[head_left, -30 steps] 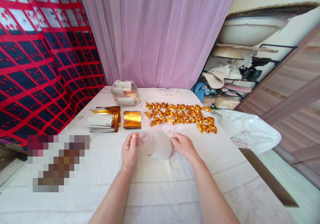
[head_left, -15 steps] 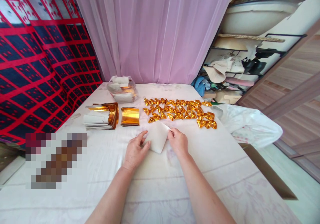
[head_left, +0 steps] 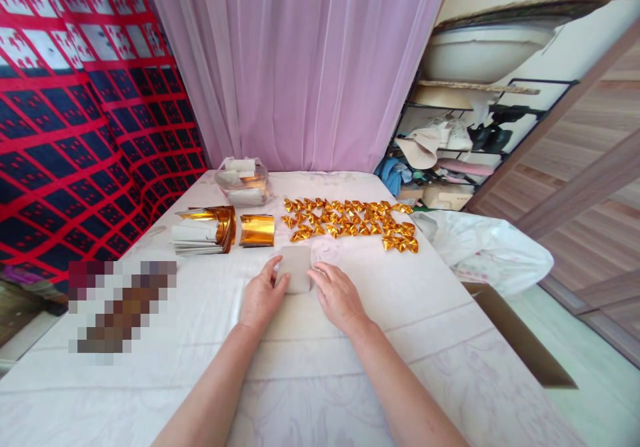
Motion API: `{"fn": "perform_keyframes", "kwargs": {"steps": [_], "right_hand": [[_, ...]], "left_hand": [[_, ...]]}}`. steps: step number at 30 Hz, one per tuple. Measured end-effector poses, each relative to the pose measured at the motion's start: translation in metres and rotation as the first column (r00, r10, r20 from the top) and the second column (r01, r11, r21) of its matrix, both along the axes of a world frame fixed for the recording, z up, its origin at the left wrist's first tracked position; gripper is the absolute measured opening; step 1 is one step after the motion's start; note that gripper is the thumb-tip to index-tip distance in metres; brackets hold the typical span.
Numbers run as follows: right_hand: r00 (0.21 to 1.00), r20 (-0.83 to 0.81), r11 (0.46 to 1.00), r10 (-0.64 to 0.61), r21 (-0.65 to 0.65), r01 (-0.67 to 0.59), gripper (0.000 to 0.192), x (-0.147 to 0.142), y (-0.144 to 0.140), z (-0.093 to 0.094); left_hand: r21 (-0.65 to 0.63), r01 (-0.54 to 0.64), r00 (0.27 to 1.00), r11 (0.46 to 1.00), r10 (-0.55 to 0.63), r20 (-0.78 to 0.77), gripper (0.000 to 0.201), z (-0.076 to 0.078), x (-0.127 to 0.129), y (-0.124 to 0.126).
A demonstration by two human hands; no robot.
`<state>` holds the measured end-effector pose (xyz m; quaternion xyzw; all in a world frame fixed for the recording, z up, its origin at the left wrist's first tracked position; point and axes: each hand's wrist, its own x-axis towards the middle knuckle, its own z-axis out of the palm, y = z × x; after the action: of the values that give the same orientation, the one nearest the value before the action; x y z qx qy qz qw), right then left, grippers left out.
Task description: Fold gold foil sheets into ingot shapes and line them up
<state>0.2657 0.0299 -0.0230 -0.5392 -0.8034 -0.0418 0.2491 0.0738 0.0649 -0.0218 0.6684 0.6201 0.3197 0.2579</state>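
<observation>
A grey-white paper square (head_left: 296,269), plain side up, lies between my hands in the middle of the table. My left hand (head_left: 263,297) has its thumb over the paper's left edge and its fingers curled at that side. Beside the right edge is my right hand (head_left: 340,297), fingers loosely bent and apart, fingertips at or just off the paper. Beyond the hands sit several rows of folded gold foil pieces (head_left: 350,220). To their left are a small stack of gold foil paper (head_left: 257,230) and a larger fanned stack (head_left: 200,230).
A clear plastic bag of foil paper (head_left: 243,180) stands at the back left of the cloth-covered table (head_left: 320,394). A white plastic bag (head_left: 495,250) hangs by the right edge, near a shelf rack (head_left: 450,106). Blurred blocks hide something at left.
The paper has turned from a corner-up tilt to squarely facing me and appears lower. My right hand has released its pinch on the corner, its fingers now spread by the edge.
</observation>
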Motion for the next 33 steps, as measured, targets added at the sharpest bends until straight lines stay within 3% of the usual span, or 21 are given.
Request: {"fn": "perform_keyframes", "kwargs": {"steps": [5,11,13,16,19,22,24,26,33], "right_hand": [[0.987,0.060,0.985,0.147,0.078,-0.151,0.041,-0.005,-0.006,-0.004],[0.944,-0.018,0.944,0.328,0.023,-0.328,0.036,-0.005,-0.029,-0.002],[0.936,-0.070,0.937,0.346,-0.028,-0.348,0.034,-0.005,-0.038,-0.001],[0.925,-0.145,0.927,0.351,-0.082,-0.365,0.027,-0.004,-0.048,0.001],[0.923,-0.203,0.927,0.326,-0.126,-0.354,0.021,-0.003,-0.053,0.003],[0.919,-0.245,0.923,0.309,-0.156,-0.352,0.026,-0.003,-0.054,0.005],[0.915,-0.261,0.920,0.309,-0.164,-0.357,0.030,-0.003,-0.053,0.005],[0.920,-0.268,0.926,0.286,-0.171,-0.337,0.033,-0.003,-0.050,0.005],[0.969,-0.241,0.967,-0.059,-0.255,-0.004,0.016,-0.012,-0.027,-0.002]], "left_hand": [[-0.187,0.031,0.993,0.982,-0.009,0.117,0.050,0.010,-0.001,-0.013],[-0.250,0.079,0.996,0.965,-0.067,0.055,0.031,0.023,-0.017,-0.041],[-0.254,0.155,0.985,0.955,-0.168,-0.032,0.030,0.027,-0.025,-0.051],[-0.216,0.270,0.939,0.938,-0.307,-0.156,0.042,0.032,-0.039,-0.064],[-0.056,0.436,0.892,0.898,-0.440,-0.108,0.037,0.034,-0.052,-0.069],[0.118,0.545,0.837,0.830,-0.530,-0.137,0.057,0.029,-0.058,-0.068],[0.131,0.571,0.818,0.811,-0.547,-0.178,0.050,0.023,-0.056,-0.064],[0.126,0.550,0.830,0.825,-0.525,-0.188,0.028,0.015,-0.050,-0.060],[0.053,0.281,0.940,0.958,-0.264,-0.214,0.017,0.006,-0.026,-0.047]]}}
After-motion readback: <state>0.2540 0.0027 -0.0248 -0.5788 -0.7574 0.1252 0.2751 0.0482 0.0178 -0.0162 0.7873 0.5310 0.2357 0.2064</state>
